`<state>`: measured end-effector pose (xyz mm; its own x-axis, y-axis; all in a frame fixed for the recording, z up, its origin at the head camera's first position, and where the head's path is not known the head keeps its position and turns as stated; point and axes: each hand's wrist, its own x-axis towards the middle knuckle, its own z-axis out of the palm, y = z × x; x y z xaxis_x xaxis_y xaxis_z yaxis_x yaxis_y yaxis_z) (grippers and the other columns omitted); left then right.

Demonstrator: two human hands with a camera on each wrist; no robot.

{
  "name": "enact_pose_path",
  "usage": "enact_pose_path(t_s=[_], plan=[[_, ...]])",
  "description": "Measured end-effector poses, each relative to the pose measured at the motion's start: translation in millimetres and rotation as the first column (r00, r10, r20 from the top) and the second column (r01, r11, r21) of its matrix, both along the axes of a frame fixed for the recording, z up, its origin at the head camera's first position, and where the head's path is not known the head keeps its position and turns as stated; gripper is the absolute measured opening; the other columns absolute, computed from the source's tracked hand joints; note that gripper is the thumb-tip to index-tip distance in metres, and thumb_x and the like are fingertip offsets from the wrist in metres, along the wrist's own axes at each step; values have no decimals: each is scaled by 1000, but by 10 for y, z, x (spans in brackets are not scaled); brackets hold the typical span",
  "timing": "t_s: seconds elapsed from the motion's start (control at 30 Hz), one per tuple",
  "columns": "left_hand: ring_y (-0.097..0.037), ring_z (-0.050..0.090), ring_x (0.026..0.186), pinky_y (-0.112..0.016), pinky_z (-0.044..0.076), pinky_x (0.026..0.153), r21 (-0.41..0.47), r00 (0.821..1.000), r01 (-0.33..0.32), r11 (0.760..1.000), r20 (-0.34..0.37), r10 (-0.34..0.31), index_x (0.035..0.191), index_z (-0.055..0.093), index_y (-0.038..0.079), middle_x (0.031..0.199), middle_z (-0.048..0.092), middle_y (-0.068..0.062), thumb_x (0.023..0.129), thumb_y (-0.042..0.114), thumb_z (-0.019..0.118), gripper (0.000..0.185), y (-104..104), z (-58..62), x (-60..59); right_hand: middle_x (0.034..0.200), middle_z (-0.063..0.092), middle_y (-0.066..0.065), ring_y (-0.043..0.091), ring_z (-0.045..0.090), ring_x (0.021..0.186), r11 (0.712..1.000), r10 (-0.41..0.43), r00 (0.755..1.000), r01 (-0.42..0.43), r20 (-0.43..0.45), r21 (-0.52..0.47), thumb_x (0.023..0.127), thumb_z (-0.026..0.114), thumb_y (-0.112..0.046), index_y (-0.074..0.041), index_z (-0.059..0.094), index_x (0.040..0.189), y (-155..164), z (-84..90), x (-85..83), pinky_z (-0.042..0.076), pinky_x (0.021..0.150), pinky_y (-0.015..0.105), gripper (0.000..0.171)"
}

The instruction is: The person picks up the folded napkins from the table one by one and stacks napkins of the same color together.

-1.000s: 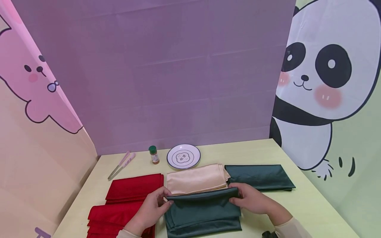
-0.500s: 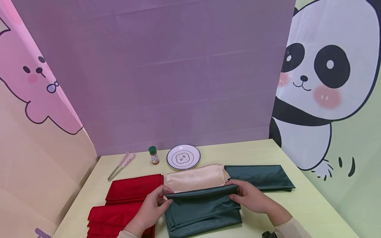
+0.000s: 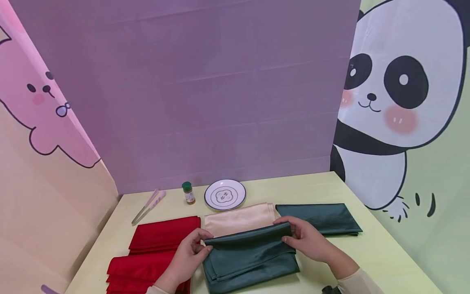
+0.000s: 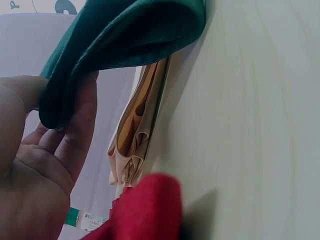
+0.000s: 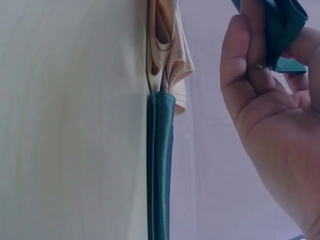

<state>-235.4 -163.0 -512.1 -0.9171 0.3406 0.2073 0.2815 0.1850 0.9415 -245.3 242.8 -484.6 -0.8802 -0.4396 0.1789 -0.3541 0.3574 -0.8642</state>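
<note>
Taking the held green cloth (image 3: 253, 257) as the clock's centre, it lies nearest the person, above the table (image 3: 371, 257), folded in layers. At its 10 o'clock corner the left hand (image 3: 188, 256) pinches the edge; at 2 o'clock the right hand (image 3: 306, 241) does likewise. In both grips only the thickness of cloth parts thumb from fingers.

Over the last second the right hand has shifted up and away while the left has barely moved, so the cloth now slants, its right end raised. That suggests the cloth is being repositioned rather than let go. Whether its lower folds touch the table, I cannot tell.

Farther out, the nearer red cloth (image 3: 139, 267) lies at 9 o'clock and the farther red cloth (image 3: 165, 232) at 10. The beige cloth (image 3: 235, 220) sits just beyond at 12, partly covered, with the second green cloth (image 3: 319, 218) at 2. Farthest are the tongs (image 3: 149, 209) at 10, the green-capped bottle (image 3: 189, 194) at 11 and the plate (image 3: 225, 196) near 12.
</note>
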Motion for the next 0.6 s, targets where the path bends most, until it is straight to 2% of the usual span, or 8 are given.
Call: enact_pose_path(t_s=[0.13, 0.33, 0.43, 0.53, 0.6], plan=[[-22, 69, 71, -29, 61, 77, 24, 1000, -1, 1000, 21, 0, 128, 60, 7, 121, 67, -16, 97, 5, 74, 34, 8, 20, 7, 83, 54, 9, 11, 42, 57, 1000, 1, 1000, -1, -5, -21, 96, 75, -5, -11, 62, 137, 3, 9, -4, 43, 51, 26, 44], [-20, 68, 70, -28, 61, 75, 49, 999, -2, 999, 38, 0, 129, 59, 3, 121, 67, -16, 96, 4, 74, 36, 16, 13, 1, 79, 49, 8, 11, 40, 55, 999, -5, 1000, 4, -3, -37, 96, 75, -6, -11, 63, 136, 14, 11, -12, 42, 50, 26, 43], [-20, 69, 70, -28, 61, 76, 71, 999, 1, 997, 38, -3, 128, 60, 5, 120, 68, -16, 96, 3, 74, 35, 19, 11, -7, 84, 50, 12, 11, 38, 55, 999, -10, 1000, 10, 7, -43, 96, 75, -5, -11, 63, 137, 17, 19, -14, 41, 51, 26, 43], [-17, 64, 66, -26, 60, 71, 81, 1000, -1, 997, 31, -2, 126, 61, 8, 118, 68, -16, 96, 3, 75, 34, 25, 27, -14, 96, 56, 17, 10, 36, 55, 998, -7, 1000, 9, 25, -63, 96, 75, -4, -11, 63, 138, 25, 27, -15, 41, 51, 26, 44], [-16, 63, 65, -25, 59, 69, 82, 1000, -4, 997, 17, 2, 125, 62, 9, 118, 68, -19, 95, 2, 75, 33, 36, 43, -20, 96, 57, 17, 9, 36, 55, 997, -5, 1000, 7, 28, -78, 96, 75, -3, -11, 63, 137, 38, 29, -19, 40, 50, 25, 44]])
